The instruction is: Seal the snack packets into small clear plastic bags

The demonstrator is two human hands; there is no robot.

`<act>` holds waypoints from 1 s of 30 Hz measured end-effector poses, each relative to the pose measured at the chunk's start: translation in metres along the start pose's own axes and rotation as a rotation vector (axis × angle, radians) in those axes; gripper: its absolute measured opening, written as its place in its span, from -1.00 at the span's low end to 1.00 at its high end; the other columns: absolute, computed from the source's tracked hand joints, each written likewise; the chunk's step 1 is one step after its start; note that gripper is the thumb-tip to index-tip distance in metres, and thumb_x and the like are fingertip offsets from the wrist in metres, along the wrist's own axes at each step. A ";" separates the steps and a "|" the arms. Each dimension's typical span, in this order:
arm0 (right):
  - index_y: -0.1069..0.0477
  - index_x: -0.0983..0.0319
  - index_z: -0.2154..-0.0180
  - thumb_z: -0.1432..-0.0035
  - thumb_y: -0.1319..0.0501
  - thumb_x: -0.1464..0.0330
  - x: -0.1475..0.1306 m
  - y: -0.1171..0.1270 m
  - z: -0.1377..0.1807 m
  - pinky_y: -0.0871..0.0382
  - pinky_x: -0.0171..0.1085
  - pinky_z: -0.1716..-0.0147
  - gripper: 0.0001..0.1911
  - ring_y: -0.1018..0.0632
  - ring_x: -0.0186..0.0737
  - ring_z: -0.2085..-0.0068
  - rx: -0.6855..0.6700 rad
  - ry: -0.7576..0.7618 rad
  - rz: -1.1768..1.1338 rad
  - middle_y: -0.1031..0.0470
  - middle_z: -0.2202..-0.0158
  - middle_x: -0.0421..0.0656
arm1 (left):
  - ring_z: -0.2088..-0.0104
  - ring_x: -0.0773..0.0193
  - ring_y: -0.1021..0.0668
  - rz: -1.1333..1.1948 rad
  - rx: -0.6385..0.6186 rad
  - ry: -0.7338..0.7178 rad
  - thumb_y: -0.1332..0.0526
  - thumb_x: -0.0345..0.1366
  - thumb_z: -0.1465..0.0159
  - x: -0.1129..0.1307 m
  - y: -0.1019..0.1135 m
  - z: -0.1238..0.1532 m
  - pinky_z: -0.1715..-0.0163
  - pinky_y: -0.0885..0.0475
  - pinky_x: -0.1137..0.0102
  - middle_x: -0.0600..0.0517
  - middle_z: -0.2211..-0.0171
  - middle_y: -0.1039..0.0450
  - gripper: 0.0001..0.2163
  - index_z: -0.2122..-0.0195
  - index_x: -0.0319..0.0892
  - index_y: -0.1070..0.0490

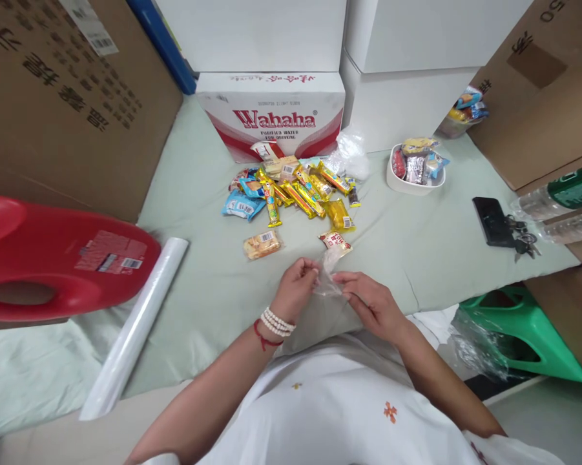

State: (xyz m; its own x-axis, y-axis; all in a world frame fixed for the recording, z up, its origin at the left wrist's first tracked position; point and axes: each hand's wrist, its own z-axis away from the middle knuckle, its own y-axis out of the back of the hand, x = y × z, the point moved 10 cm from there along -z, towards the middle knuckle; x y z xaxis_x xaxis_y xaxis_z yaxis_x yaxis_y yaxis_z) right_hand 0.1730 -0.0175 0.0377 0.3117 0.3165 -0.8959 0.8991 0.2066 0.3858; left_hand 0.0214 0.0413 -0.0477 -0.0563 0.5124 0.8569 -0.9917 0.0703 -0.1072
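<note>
A clear plastic bag [327, 279] is just below the frame's centre, held from both sides, seemingly to keep its thin film spread; the left hand [298, 287], curled nearly closed, pinches its left edge; the right hand [372, 303], fingers loosely extended, nips its right edge between thumb and fingertips; above, wrapped snacks [298, 190] lie heaped at upper centre on the cloth-covered tabletop [213, 284], apparently for easy reach.

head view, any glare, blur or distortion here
Head view: pale glare streaks the white roll; head view: left hand and right hand show no obvious motion blur, though the clear bag between them has faint edges; head view: the carton at left slants, probably wide-angle distortion.
</note>
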 end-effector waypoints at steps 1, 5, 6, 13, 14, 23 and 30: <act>-0.48 0.10 0.11 -0.44 -0.11 0.34 -0.007 -0.002 0.003 -0.47 -0.06 -0.10 -0.84 -0.56 -0.09 -0.13 -0.015 0.060 0.039 -0.56 -0.13 -0.03 | 0.52 0.35 -0.38 0.047 0.024 0.019 -0.28 -0.26 -0.06 -0.003 -0.001 -0.002 0.52 -0.25 0.46 0.14 0.56 -0.35 -0.87 0.37 -0.16 -0.42; -0.49 0.12 0.02 -0.42 -0.16 0.32 0.005 0.005 0.014 -0.50 -0.09 -0.06 -0.82 -0.60 -0.11 -0.05 0.094 0.012 -0.023 -0.60 -0.04 -0.04 | 0.61 0.41 -0.20 0.133 0.076 0.013 -0.21 -0.24 -0.08 -0.007 -0.005 -0.001 0.60 -0.11 0.48 0.21 0.62 -0.13 -0.89 0.39 -0.12 -0.38; -0.49 0.12 0.04 -0.42 -0.16 0.28 0.019 0.010 0.015 -0.51 -0.12 -0.03 -0.82 -0.61 -0.13 0.00 0.166 -0.086 -0.060 -0.61 0.01 -0.06 | 0.62 0.41 -0.18 0.145 0.071 0.016 -0.22 -0.23 -0.08 -0.008 -0.008 0.001 0.61 -0.10 0.49 0.22 0.62 -0.10 -0.89 0.40 -0.12 -0.38; -0.52 0.14 0.11 -0.18 -0.37 0.09 0.068 -0.009 -0.002 -0.49 -0.24 0.17 -0.66 -0.57 -0.17 0.14 0.226 -0.373 -0.402 -0.57 0.13 -0.12 | 0.64 0.47 -0.06 0.256 -0.130 0.057 -0.37 -0.04 -0.09 -0.014 -0.033 0.018 0.67 0.04 0.51 0.24 0.62 -0.01 -0.71 0.42 -0.15 -0.42; -0.54 0.16 0.16 -0.19 -0.36 0.08 0.068 -0.007 -0.005 -0.47 -0.24 0.17 -0.69 -0.56 -0.17 0.15 0.224 -0.376 -0.407 -0.57 0.17 -0.13 | 0.65 0.49 -0.04 0.247 -0.157 0.065 -0.40 0.01 -0.08 -0.014 -0.033 0.020 0.67 0.07 0.51 0.26 0.63 0.00 -0.66 0.41 -0.16 -0.42; -0.56 0.19 0.29 -0.05 -0.47 0.09 0.089 0.089 -0.016 -0.34 -0.31 0.37 -0.66 -0.41 -0.33 0.44 0.359 -0.429 -0.309 -0.46 0.46 -0.26 | 0.70 0.54 -0.03 0.076 -0.313 0.082 -0.47 0.21 -0.01 -0.011 -0.011 0.026 0.69 0.12 0.50 0.29 0.68 -0.03 -0.45 0.31 -0.22 -0.51; -0.51 0.20 0.36 -0.23 -0.18 -0.20 0.076 0.079 -0.006 -0.35 -0.32 0.53 -0.41 -0.47 -0.26 0.41 0.445 -0.547 -0.304 -0.51 0.39 -0.12 | 0.66 0.47 -0.04 -0.099 -0.224 -0.065 -0.33 0.28 -0.15 0.001 -0.003 0.030 0.63 0.06 0.47 0.27 0.70 0.04 -0.41 0.20 -0.25 -0.58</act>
State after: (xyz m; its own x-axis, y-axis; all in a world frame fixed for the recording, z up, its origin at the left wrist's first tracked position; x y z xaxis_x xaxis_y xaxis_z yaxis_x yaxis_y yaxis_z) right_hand 0.2660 0.0280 0.0015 0.0338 -0.2216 -0.9745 0.9724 -0.2179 0.0833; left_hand 0.0209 0.0160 -0.0317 0.0248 0.4377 0.8988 -0.9429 0.3089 -0.1244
